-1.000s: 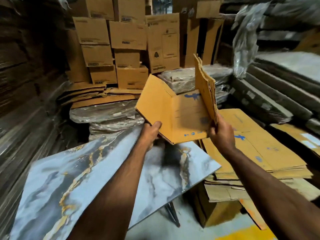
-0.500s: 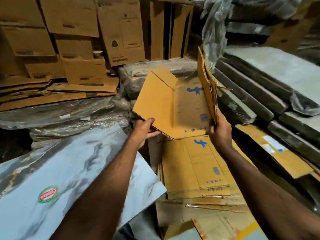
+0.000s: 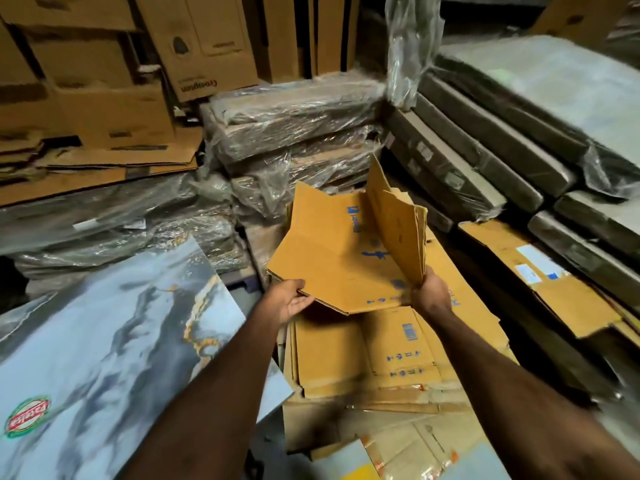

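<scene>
Head view, stock by size. Marble-pattern tile [image 3: 104,341]: blue-grey with gold veins, lying lower left, with an oval red-and-green sticker [image 3: 27,415] near its near left corner. Pile of flattened cartons [image 3: 346,358]: just beside the tile's right edge. Folded carton [image 3: 339,258]: half open, held above the pile's far end. Left hand [image 3: 287,301]: fingers curled under the carton's near left edge. Right hand [image 3: 431,294]: pinching the upright flaps at its near right corner.
</scene>
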`<state>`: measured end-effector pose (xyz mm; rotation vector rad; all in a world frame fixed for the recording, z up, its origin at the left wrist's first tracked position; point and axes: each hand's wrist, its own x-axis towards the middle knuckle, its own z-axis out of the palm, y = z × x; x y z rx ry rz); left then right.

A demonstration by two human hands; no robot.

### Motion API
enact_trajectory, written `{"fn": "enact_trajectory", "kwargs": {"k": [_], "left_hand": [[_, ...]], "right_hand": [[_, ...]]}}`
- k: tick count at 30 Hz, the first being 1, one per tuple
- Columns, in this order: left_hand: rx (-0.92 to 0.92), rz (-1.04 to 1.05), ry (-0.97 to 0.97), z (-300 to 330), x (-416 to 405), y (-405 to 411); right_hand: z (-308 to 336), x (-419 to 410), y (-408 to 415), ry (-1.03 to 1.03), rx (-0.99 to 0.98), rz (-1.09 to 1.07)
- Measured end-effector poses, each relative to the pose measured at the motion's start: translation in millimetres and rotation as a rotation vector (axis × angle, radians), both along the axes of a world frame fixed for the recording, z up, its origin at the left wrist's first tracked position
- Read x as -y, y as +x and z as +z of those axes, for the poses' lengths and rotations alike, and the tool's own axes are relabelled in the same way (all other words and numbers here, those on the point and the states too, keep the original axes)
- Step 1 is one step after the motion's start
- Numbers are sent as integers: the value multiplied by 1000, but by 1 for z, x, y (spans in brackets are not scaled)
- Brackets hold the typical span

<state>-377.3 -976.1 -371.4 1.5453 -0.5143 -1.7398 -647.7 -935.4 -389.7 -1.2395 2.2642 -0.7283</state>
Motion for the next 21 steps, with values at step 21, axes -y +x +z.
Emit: {"fn": "enact_trajectory", "kwargs": {"k": [21], "left_hand": [[-70, -122, 430, -82, -50, -33]], "right_hand": [[-70, -19, -21, 297, 472, -427]]}}
